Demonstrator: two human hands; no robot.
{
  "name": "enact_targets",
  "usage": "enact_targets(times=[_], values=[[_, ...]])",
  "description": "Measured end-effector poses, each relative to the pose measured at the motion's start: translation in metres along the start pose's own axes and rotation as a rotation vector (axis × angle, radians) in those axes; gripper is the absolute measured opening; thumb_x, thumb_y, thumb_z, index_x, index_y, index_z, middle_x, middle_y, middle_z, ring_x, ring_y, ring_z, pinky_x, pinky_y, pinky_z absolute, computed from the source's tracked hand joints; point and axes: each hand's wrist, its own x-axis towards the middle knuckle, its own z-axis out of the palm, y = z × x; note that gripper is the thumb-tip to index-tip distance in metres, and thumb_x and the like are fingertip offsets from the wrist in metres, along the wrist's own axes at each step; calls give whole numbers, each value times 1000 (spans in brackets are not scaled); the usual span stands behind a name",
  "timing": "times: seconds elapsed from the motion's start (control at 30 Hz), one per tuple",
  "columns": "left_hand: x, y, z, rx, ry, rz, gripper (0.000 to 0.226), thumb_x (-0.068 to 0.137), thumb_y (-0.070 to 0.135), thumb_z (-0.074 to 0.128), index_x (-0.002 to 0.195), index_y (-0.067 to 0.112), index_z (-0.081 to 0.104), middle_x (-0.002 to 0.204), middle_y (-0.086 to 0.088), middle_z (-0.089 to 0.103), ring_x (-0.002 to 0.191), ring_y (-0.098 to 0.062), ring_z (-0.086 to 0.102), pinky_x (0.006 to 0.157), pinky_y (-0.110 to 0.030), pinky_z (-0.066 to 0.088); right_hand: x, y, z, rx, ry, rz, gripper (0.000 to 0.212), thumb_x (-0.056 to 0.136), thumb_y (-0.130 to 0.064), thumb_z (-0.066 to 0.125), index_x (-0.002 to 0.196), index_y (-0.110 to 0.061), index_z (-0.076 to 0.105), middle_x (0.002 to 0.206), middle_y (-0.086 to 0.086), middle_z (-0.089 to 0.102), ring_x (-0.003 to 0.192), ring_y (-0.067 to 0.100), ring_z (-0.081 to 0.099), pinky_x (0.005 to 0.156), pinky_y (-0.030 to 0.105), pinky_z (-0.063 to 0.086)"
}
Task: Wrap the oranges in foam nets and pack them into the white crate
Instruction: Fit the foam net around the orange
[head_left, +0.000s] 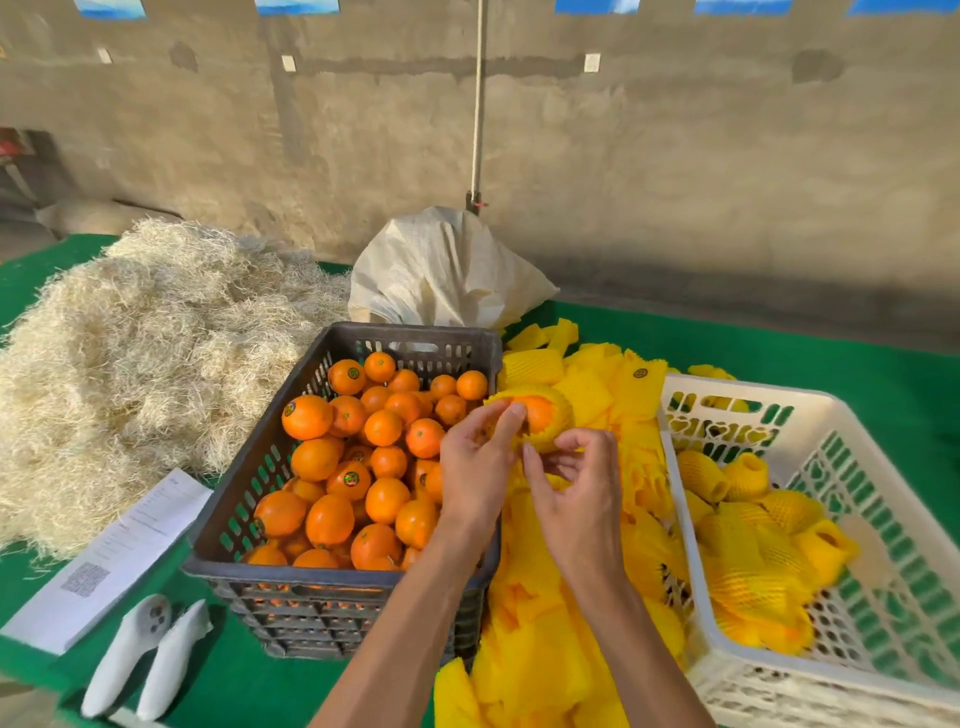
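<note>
Head view: both hands meet above the gap between two crates.
Left hand (475, 462): fingers pinch the foam net (550, 428) edge.
Right hand (576, 488): fingers curled, seemingly tugging the net's lower rim.
Orange (535, 410): half sleeved, between the hands.
Dark crate (332, 582): loose oranges, left of the hands.
White crate (691, 551): wrapped fruit, right of the hands.
Spare nets (540, 660): heaped beneath the wrists.

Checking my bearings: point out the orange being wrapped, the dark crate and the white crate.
orange (537, 410), head view, bare skin inside net.
dark crate (337, 574), head view, near rim.
white crate (675, 493), head view, left rim.
</note>
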Motion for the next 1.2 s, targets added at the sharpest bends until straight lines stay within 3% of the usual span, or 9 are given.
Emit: enact_targets(times=[0.13, 0.3, 0.43, 0.63, 0.73, 0.83, 1.0, 1.1, 1.2], values=[[-6, -11, 41, 35, 68, 33, 31, 85, 23, 86, 95, 10, 60, 92, -1, 62, 83, -15, 62, 77, -48, 57, 6, 21, -37, -8, -24, 211, 66, 86, -35, 79, 138, -32, 39, 97, -11, 60, 82, 5, 68, 66, 22, 58], [-21, -30, 100, 98, -77, 19, 27, 85, 28, 86, 100, 24, 65, 99, 13, 67, 88, 7, 63, 74, -9, 49, 8, 49, -95, -257, 23, 284, 63, 85, -41, 78, 137, -21, 50, 79, -6, 55, 73, 7, 57, 59, 10, 43], [-38, -49, 154, 83, -251, -34, 9, 97, 28, 73, 104, 33, 70, 101, 13, 75, 96, -2, 70, 83, -21, 57, 6, 65, -135, -288, 113, 365, 61, 90, -42, 72, 141, -20, 48, 77, -4, 52, 74, 12, 55, 60, 19, 44], [-52, -65, 206, 78, -384, -117, 36, 101, 29, 67, 135, 16, 67, 129, 7, 69, 120, -10, 64, 100, -28, 55, 12, 89, -187, -342, 103, 390, 53, 94, -34, 70, 140, -16, 50, 101, -2, 59, 88, 11, 62, 68, 17, 49], [-52, -68, 210, 59, -322, -73, 18, 101, 23, 68, 117, 20, 74, 118, 13, 72, 115, -11, 67, 99, -42, 58, 13, 95, -189, -324, 14, 341, 33, 95, -22, 70, 127, -17, 63, 108, -6, 64, 89, -1, 65, 75, 19, 55], [-45, -64, 196, 73, -258, -44, 10, 101, 21, 67, 106, 26, 74, 107, 19, 73, 110, -7, 67, 97, -46, 58, 13, 94, -172, -288, -97, 348, 24, 95, -10, 67, 118, -17, 68, 110, -3, 69, 98, 7, 66, 84, 33, 57], [-25, -55, 136, 159, -148, -9, 11, 101, 24, 66, 108, 21, 75, 110, 21, 70, 113, -10, 66, 100, -44, 57, 12, 76, -115, -202, -249, 324, 14, 94, -14, 69, 108, -13, 71, 99, -4, 72, 84, -2, 66, 70, 10, 47], [-13, -51, 90, 169, -77, -25, 15, 102, 28, 66, 110, 20, 75, 116, 9, 73, 110, -12, 69, 92, -42, 60, 4, 66, -78, -215, -457, 359, 26, 91, -28, 74, 113, -14, 69, 99, -3, 73, 79, 10, 69, 71, 24, 51], [-6, -45, 43, 166, -12, -8, 15, 102, 28, 65, 109, 19, 76, 111, 4, 74, 100, -13, 72, 74, -35, 63, -10, 65, -46, -394, -827, 376, 79, 78, -50, 81, 144, -24, 47, 139, 3, 55, 120, 22, 60, 94, 35, 50]])
